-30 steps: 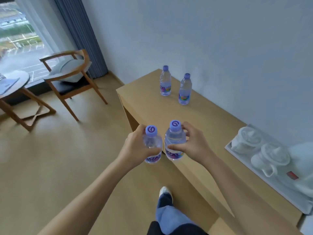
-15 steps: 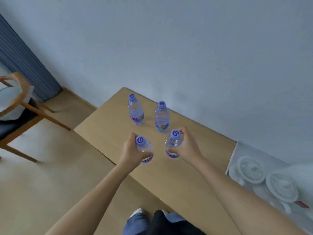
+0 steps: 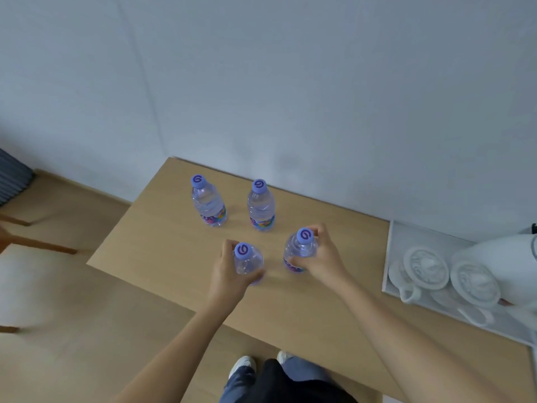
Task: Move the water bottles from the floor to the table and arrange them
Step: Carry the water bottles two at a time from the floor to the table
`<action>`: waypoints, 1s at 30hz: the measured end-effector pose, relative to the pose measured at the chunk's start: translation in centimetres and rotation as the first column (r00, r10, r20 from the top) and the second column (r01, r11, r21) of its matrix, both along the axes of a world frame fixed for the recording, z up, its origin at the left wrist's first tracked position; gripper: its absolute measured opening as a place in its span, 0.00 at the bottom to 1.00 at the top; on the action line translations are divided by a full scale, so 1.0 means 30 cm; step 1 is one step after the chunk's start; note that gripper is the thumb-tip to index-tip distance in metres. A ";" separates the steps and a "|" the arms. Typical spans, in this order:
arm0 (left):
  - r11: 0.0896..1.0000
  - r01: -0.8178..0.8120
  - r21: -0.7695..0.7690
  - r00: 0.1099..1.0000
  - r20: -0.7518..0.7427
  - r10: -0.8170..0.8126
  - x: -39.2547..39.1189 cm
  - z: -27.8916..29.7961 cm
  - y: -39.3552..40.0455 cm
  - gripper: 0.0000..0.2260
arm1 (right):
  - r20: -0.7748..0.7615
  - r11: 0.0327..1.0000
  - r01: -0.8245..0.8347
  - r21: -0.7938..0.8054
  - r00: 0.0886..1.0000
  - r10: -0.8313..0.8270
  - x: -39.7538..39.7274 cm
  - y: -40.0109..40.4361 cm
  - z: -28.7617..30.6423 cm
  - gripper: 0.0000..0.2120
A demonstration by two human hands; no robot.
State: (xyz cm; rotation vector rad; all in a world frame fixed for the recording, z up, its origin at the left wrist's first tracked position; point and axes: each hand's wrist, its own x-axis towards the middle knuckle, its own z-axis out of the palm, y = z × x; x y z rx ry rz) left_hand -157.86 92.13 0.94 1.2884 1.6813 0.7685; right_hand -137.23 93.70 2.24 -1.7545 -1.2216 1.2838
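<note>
Two clear water bottles with purple caps stand upright at the back of the light wooden table (image 3: 162, 245): the back-left bottle (image 3: 208, 205) and the back-right bottle (image 3: 261, 208). My left hand (image 3: 229, 274) grips a third bottle (image 3: 247, 261) by its body, just in front of them. My right hand (image 3: 319, 258) grips a fourth bottle (image 3: 299, 253) to the right of it. Both held bottles are upright, low over the tabletop; whether their bases touch the table is hidden by my hands.
A white tray (image 3: 390, 257) with white lidded cups (image 3: 427, 267) and a white kettle (image 3: 502, 257) lies at the table's right end. A grey wall runs close behind the table. Wooden floor and a blurred chair leg (image 3: 37, 245) lie to the left.
I have stepped up to the table and my view has swung down onto it. Both hands carried their bottles forward and down, in front of the two standing bottles.
</note>
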 end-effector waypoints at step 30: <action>0.322 0.927 0.194 0.372 -0.346 -0.861 0.501 0.158 -0.699 0.25 | 0.048 0.538 0.842 -0.047 0.540 -0.841 0.221 -1.336 0.072 0.30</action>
